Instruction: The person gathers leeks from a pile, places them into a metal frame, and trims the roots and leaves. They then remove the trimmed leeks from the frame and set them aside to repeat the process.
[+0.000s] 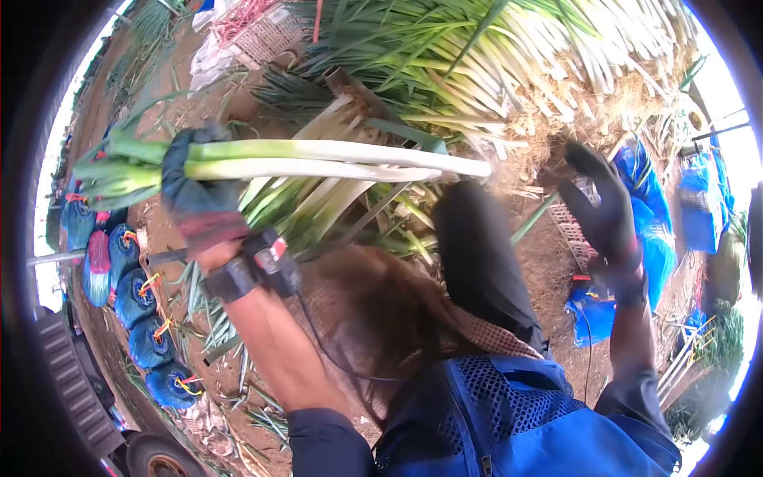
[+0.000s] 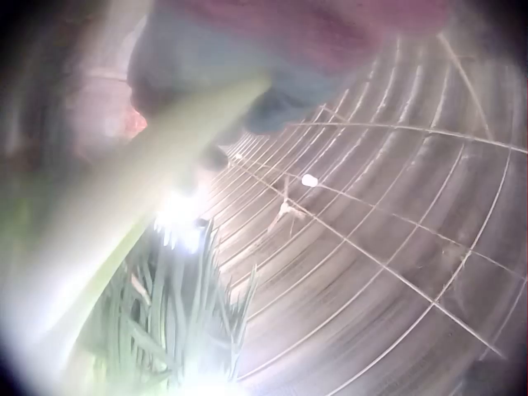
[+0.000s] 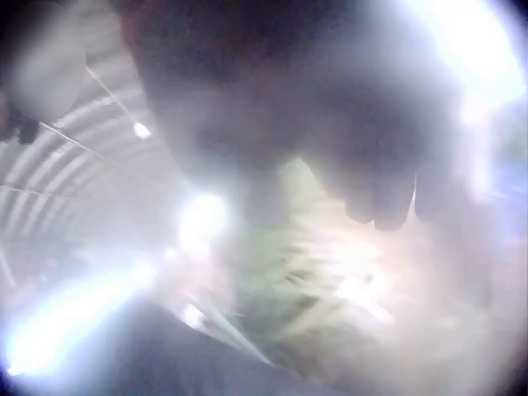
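Note:
My gloved left hand (image 1: pixel 199 179) grips a couple of long green onions (image 1: pixel 342 151) around their green part. Their white ends reach right across the head view, over a lower heap of onions (image 1: pixel 306 199). In the left wrist view a pale, blurred stalk (image 2: pixel 140 198) slants down from the glove (image 2: pixel 223 66). Off to the right, my dark-gloved right hand (image 1: pixel 600 203) is held in the air with its fingers extended and thumb apart, holding nothing. The right wrist view shows that hand (image 3: pixel 289 99) dark against glare, fingers pointing downward.
A large pile of green onions (image 1: pixel 477 63) lies ahead, roots to the right. A pale crate (image 1: pixel 266 36) sits at the far left. Blue net bundles (image 1: pixel 149 342) line the left side. Blue plastic (image 1: pixel 648 238) is beside the right hand, and my knee (image 1: pixel 477 230) juts forward.

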Available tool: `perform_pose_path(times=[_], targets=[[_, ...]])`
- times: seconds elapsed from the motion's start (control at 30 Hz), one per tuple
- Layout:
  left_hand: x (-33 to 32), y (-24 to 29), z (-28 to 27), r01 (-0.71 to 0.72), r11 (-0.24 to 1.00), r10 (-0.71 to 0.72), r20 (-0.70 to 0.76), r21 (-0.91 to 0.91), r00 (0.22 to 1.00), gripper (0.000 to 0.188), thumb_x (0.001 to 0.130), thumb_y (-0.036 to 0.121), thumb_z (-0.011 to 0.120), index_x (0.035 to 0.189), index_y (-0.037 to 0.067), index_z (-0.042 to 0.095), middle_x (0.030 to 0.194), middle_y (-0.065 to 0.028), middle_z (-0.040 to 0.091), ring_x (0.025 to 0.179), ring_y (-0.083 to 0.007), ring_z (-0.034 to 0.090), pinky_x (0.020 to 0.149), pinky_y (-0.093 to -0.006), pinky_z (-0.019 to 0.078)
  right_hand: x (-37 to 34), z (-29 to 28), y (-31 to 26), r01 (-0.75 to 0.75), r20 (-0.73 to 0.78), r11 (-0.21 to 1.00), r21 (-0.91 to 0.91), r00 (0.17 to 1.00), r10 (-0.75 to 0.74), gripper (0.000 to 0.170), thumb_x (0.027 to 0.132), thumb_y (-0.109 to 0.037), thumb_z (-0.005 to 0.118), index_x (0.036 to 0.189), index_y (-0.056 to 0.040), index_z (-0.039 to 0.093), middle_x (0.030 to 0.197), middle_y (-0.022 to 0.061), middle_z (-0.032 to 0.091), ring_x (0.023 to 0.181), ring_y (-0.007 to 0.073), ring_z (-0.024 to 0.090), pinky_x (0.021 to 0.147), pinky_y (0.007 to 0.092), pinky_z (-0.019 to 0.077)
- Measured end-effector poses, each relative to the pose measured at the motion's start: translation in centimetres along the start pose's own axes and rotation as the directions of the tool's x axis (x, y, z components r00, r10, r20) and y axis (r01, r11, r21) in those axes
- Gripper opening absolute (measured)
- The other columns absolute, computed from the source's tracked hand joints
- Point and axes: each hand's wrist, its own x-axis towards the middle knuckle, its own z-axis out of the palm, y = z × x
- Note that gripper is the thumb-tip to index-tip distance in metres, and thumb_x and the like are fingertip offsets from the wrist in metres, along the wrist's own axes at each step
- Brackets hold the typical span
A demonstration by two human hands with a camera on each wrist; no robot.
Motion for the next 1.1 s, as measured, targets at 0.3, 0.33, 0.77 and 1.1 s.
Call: perform_pose_path(times=[0.3,0.33,0.77,1.1], targets=[[3.2,7.2,-19.4,-0.08,0.995,0.098,-0.352,0.066,0.931,0.025,0.096,0.016,0.061,0.109,-0.005,0.062,0.108,-0.0192,0.067,0.099,-0.0302,0.066,0.096,-0.0442,0.0549,16.3,18.0,-11.7,0.666,0.111,0.745,0.042,0.737,-0.666,0.035,0.088,-0.032,0.067,0.117,-0.0127,0.068,0.108,0.0126,0.067,0.096,0.0342,0.067,0.084,0.0449,0.054],[2.8,5.7,-20.7,-0.073,0.99,0.119,-0.465,0.117,0.877,0.027,0.097,0.017,0.061,0.111,-0.005,0.062,0.11,-0.0199,0.067,0.099,-0.0307,0.066,0.096,-0.0445,0.055,15.9,18.8,-11.1,0.593,0.262,0.8,0.089,0.761,-0.593,0.033,0.088,-0.032,0.066,0.114,-0.0116,0.068,0.107,0.0132,0.067,0.094,0.0352,0.067,0.083,0.0458,0.0538],[-5.8,0.8,-8.8,-0.093,0.571,-0.237,0.272,0.816,0.932,0.062,0.101,0.031,0.051,0.146,-0.009,0.039,0.132,-0.0214,0.058,0.114,-0.0272,0.061,0.097,-0.039,0.0528,-2.9,37.2,13.2,-0.315,0.668,0.918,-0.242,0.633,0.393,0.037,0.092,-0.041,0.059,0.109,-0.0093,0.07,0.106,0.02,0.071,0.099,0.0402,0.067,0.087,0.0488,0.0523],[-9.0,-10.2,-3.2,0.043,0.165,-0.565,0.059,0.985,0.823,0.04,0.09,0.014,0.063,0.123,-0.009,0.062,0.108,-0.0178,0.069,0.09,-0.0239,0.067,0.087,-0.034,0.0525,2.5,51.2,17.8,-0.022,0.27,0.91,-0.414,0.952,0.146,0.02,0.088,-0.025,0.057,0.097,-0.0116,0.07,0.089,0.014,0.071,0.081,0.0348,0.07,0.068,0.0464,0.0546]])
